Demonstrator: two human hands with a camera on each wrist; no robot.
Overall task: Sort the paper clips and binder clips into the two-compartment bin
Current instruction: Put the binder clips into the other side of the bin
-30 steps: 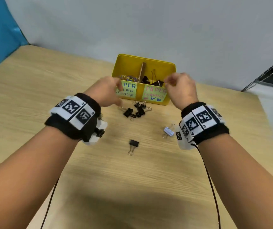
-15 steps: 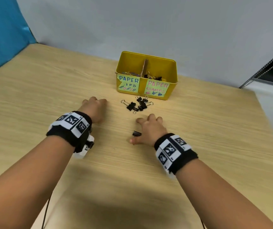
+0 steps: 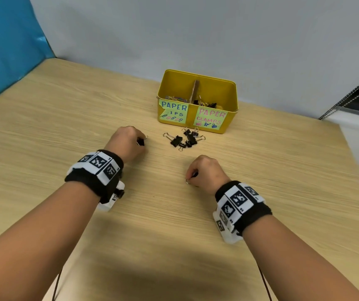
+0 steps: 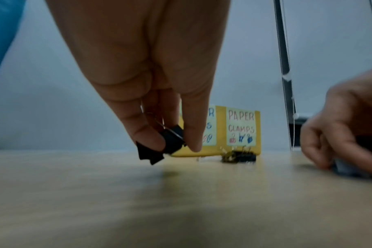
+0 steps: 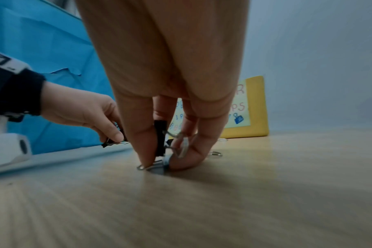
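We're down on the table (image 3: 65,127) with binder clips in both hands. The left hand (image 3: 128,142) pinches a black binder clip (image 4: 170,141) between thumb and fingertip, lifted just clear of the wood, with its wire handle poking out toward the bin. The right hand (image 3: 206,170) is doing double duty: a second black clip (image 5: 160,137) is tucked upright between the fingers, while the fingertips close on a pale blue clip (image 5: 165,163) that lies on the tabletop, its wire loop sticking out to the side. We'd say stacking two in one hand is meant to save a trip.

Ahead sits the loose pile of black clips (image 3: 185,139), just in front of the yellow bin (image 3: 230,124), not yet sorted. A cardboard divider (image 3: 194,90) splits the bin: coloured paper clips (image 3: 174,98) on the side labelled for clips, dark binder clips on the side labelled "PAPER CLAMPS" (image 3: 210,119). Those labels face us, so each drop is easy to aim.

Everything in hand belongs, by our reading, in the clamps side. We see no loose paper clips on the table.
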